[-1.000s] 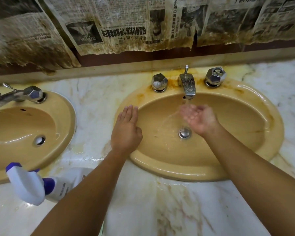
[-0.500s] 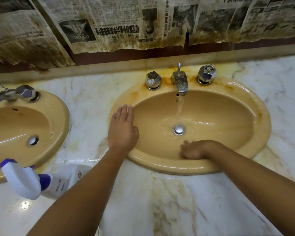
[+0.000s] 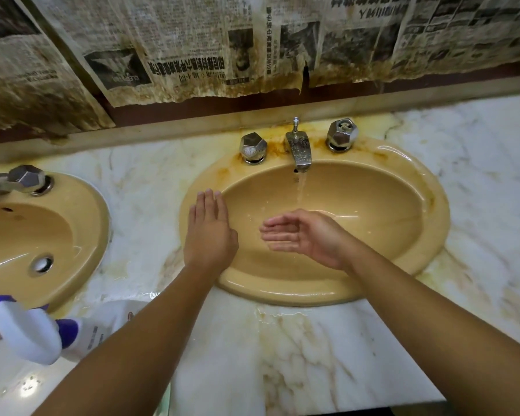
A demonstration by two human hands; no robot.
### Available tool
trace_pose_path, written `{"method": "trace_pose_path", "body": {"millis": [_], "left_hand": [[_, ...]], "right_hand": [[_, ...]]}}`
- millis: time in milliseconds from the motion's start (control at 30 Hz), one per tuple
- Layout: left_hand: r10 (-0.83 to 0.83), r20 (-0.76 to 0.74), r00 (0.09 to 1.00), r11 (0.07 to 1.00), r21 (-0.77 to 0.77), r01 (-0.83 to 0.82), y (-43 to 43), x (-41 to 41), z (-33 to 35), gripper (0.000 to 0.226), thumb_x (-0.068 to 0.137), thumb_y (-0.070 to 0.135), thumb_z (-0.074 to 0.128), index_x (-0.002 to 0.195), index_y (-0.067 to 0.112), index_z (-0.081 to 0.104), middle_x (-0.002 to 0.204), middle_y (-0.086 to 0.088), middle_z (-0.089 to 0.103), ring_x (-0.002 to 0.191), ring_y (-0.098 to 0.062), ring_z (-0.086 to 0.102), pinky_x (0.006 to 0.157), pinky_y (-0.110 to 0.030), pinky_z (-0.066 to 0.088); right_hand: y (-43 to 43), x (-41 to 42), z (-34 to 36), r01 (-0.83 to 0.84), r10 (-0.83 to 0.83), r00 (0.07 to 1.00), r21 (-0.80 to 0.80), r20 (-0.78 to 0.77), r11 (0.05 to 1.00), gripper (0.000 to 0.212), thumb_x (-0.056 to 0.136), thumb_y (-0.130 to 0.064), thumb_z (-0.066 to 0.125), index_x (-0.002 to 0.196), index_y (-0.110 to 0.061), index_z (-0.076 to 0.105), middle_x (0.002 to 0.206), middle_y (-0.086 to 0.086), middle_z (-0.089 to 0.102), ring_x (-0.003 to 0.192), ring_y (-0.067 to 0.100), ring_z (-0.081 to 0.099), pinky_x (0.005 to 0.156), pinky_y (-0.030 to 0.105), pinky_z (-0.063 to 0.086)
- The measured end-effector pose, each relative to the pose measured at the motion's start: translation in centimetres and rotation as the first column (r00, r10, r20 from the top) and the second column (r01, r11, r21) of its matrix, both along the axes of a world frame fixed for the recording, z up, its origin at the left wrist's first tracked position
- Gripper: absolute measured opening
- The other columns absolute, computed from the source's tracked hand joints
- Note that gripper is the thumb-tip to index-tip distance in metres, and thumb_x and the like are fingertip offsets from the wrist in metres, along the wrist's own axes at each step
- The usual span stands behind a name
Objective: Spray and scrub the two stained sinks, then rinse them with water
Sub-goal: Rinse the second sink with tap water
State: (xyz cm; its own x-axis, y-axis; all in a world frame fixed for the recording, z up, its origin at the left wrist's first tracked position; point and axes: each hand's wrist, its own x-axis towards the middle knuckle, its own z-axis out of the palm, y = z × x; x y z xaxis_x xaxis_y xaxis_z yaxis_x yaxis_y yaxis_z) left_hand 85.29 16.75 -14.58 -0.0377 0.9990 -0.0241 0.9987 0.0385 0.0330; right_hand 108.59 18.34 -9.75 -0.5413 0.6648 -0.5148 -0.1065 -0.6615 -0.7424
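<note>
Two tan oval sinks are set in a marble counter. The right sink (image 3: 403, 181) has rust stains along its rim, and its faucet (image 3: 299, 148) runs a stream of water into the bowl. My left hand (image 3: 207, 232) rests flat on that sink's left rim, fingers straight. Over the bowl, below the stream, my right hand (image 3: 303, 235) is cupped with its palm up and holds nothing. The left sink (image 3: 81, 235) is partly out of frame. A white spray bottle (image 3: 42, 334) with a purple collar lies on its side on the counter at lower left.
The marble counter (image 3: 282, 355) is wet and stained between and in front of the sinks. Two faceted metal knobs (image 3: 253, 148) flank the right faucet. Stained, torn newspaper (image 3: 192, 55) covers the wall behind. The counter's front edge runs along the bottom.
My right hand went from under the stream to the bowl's front wall, and is now raised and cupped over the middle. My left hand stayed on the rim.
</note>
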Motion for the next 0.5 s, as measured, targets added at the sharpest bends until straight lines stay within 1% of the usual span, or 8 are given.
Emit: {"method": "trace_pose_path", "body": {"millis": [67, 100, 200, 267, 333, 367, 433, 500], "left_hand": [[-0.108, -0.055, 0.993, 0.993, -0.057, 0.105, 0.1, 1.5, 0.2, 0.071, 0.098, 0.025, 0.048, 0.16, 0.004, 0.021, 0.169, -0.024, 0.007, 0.157, -0.04, 0.0, 0.127, -0.051, 0.002], [-0.173, -0.001, 0.985, 0.981, -0.095, 0.172, 0.2, 2.6, 0.3, 0.068, 0.1, 0.025, 0.047, 0.16, 0.005, 0.024, 0.169, -0.022, 0.008, 0.157, -0.037, 0.0, 0.127, -0.047, 0.003], [-0.015, 0.533, 0.846, 0.965, -0.215, 0.152, 1.5, 6.7, 0.6, 0.058, 0.102, 0.023, 0.054, 0.155, 0.007, 0.039, 0.164, -0.013, 0.033, 0.154, -0.027, 0.026, 0.121, -0.03, 0.021], [0.427, 0.826, 0.368, 0.895, -0.444, -0.044, 3.1, 9.9, 1.3, 0.043, 0.101, 0.019, 0.056, 0.142, 0.006, 0.057, 0.147, -0.012, 0.056, 0.131, -0.024, 0.055, 0.112, -0.031, 0.039], [0.63, 0.746, -0.215, 0.749, -0.657, -0.087, 5.6, 12.8, 1.9, 0.029, 0.102, 0.011, 0.052, 0.127, -0.003, 0.061, 0.129, -0.02, 0.065, 0.112, -0.027, 0.066, 0.105, -0.037, 0.052], [0.631, 0.657, -0.413, 0.704, -0.709, -0.052, 6.9, 14.1, 2.1, 0.029, 0.104, 0.008, 0.049, 0.127, -0.007, 0.059, 0.126, -0.023, 0.065, 0.113, -0.029, 0.066, 0.104, -0.039, 0.053], [0.66, 0.505, -0.556, 0.662, -0.741, 0.113, 8.6, 16.3, 2.6, 0.034, 0.108, 0.011, 0.043, 0.132, -0.011, 0.056, 0.125, -0.025, 0.066, 0.116, -0.035, 0.066, 0.105, -0.042, 0.053], [0.791, 0.435, -0.43, 0.592, -0.723, 0.356, 8.4, 18.0, 3.1, 0.039, 0.109, 0.017, 0.042, 0.13, -0.012, 0.058, 0.123, -0.029, 0.068, 0.112, -0.04, 0.068, 0.103, -0.045, 0.054]], "right_hand": [[-2.5, 1.3, 0.6, -0.268, 0.22, 0.916, 0.104, 0.335, 0.958, 0.038, 0.109, -0.032, 0.042, 0.124, -0.013, 0.072, 0.121, 0.0, 0.075, 0.117, 0.017, 0.068, 0.103, 0.034, 0.053], [-3.5, 2.2, 0.6, -0.427, 0.297, 0.798, 0.144, 0.524, 0.893, 0.038, 0.108, -0.039, 0.042, 0.117, -0.02, 0.074, 0.114, -0.008, 0.075, 0.113, 0.013, 0.067, 0.098, 0.027, 0.051], [-5.5, 5.8, 0.1, -0.806, 0.171, 0.229, 0.089, 0.958, 0.585, 0.057, 0.106, -0.058, 0.026, 0.089, -0.023, 0.068, 0.085, -0.008, 0.066, 0.089, 0.017, 0.06, 0.073, 0.031, 0.041], [-6.1, 8.6, -0.3, -0.835, -0.041, 0.082, 0.092, 0.996, 0.542, 0.06, 0.107, -0.055, 0.022, 0.076, -0.019, 0.059, 0.077, -0.002, 0.065, 0.081, 0.02, 0.059, 0.072, 0.034, 0.039], [-5.8, 11.0, -0.9, -0.859, -0.179, 0.051, 0.134, 0.983, 0.495, 0.056, 0.107, -0.049, 0.024, 0.071, -0.02, 0.055, 0.073, -0.002, 0.063, 0.076, 0.018, 0.054, 0.085, 0.035, 0.042], [-5.6, 12.0, -1.2, -0.867, -0.213, 0.043, 0.142, 0.976, 0.477, 0.055, 0.105, -0.049, 0.022, 0.071, -0.021, 0.056, 0.073, -0.003, 0.064, 0.076, 0.017, 0.054, 0.092, 0.036, 0.041], [-5.1, 13.5, -2.0, -0.875, -0.282, 0.018, 0.152, 0.959, 0.46, 0.059, 0.1, -0.05, 0.017, 0.071, -0.022, 0.06, 0.074, -0.004, 0.066, 0.079, 0.017, 0.056, 0.098, 0.037, 0.038], [-4.7, 14.7, -3.0, -0.878, -0.384, 0.001, 0.185, 0.923, 0.441, 0.058, 0.096, -0.048, 0.02, 0.068, -0.022, 0.064, 0.072, -0.005, 0.066, 0.08, 0.019, 0.057, 0.101, 0.04, 0.036]]}}
